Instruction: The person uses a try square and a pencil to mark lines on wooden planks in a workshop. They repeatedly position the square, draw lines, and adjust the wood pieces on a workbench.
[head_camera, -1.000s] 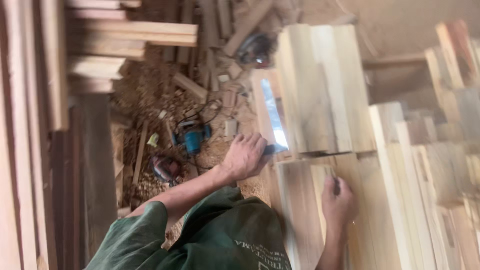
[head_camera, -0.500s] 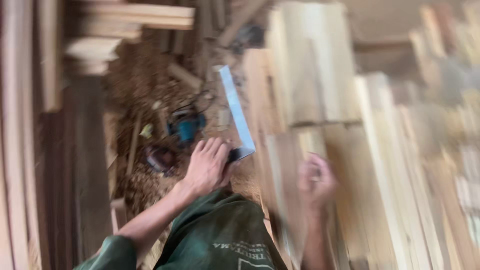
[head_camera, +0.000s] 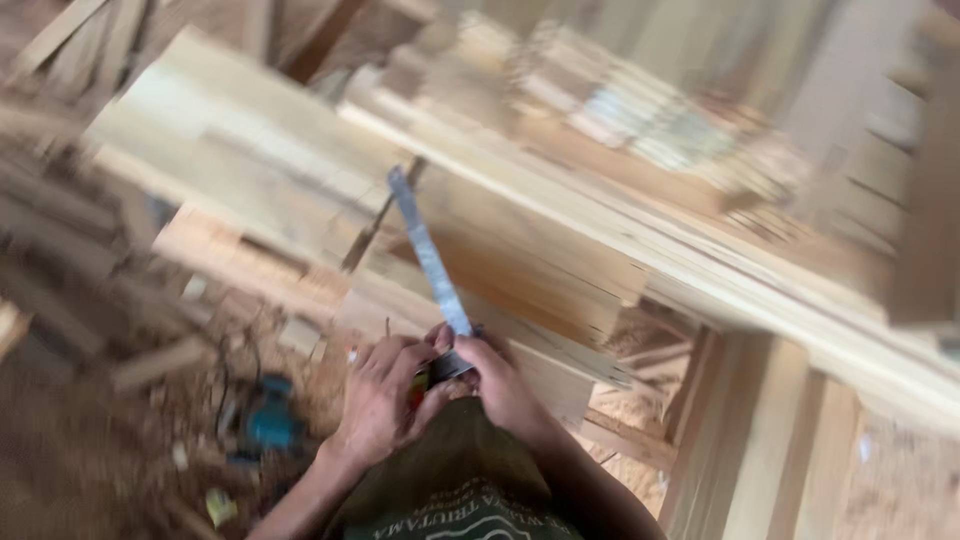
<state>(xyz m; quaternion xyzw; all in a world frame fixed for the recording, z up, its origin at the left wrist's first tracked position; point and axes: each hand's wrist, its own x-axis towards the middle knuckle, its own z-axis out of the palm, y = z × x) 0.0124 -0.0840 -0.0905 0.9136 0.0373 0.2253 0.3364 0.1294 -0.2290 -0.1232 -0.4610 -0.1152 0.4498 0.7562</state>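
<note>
A long flat metal ruler (head_camera: 425, 250) points up and away from me over a stack of pale wooden planks (head_camera: 250, 170). My left hand (head_camera: 385, 390) and my right hand (head_camera: 500, 385) are pressed together at its near end, both closed around the dark butt of the ruler just above my green shirt. The far tip lies across the edge of a plank. The view is blurred by motion.
More stacked boards (head_camera: 640, 110) fill the top and right. A long plank (head_camera: 760, 290) runs diagonally at right. A blue power tool (head_camera: 268, 420) with a cable lies on the sawdust-covered floor at lower left, among offcuts (head_camera: 160, 360).
The view has swung sharply. My right hand, earlier apart on the planks, has come over to join the left at the ruler's near end.
</note>
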